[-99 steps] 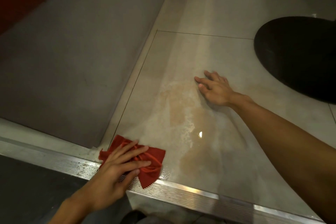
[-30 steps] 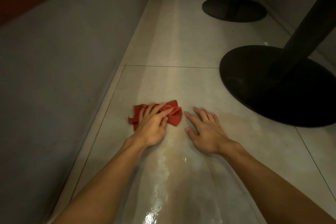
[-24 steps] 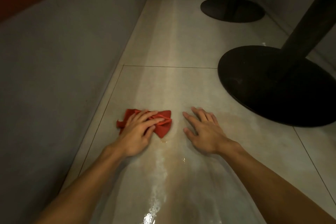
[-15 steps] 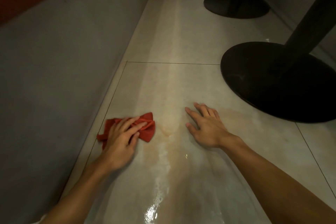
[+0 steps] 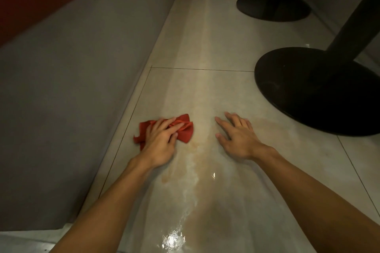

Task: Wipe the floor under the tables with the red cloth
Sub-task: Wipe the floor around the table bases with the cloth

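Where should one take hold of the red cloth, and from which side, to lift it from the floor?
Pinch the raised folds at the middle of the red cloth, coming from above. It lies crumpled flat on the floor tile, so its edges offer little to grasp. The left hand already presses there; the right hand rests flat beside it.

Crumpled red cloth (image 5: 183,131) on glossy, wet-streaked tiled floor (image 5: 205,47).
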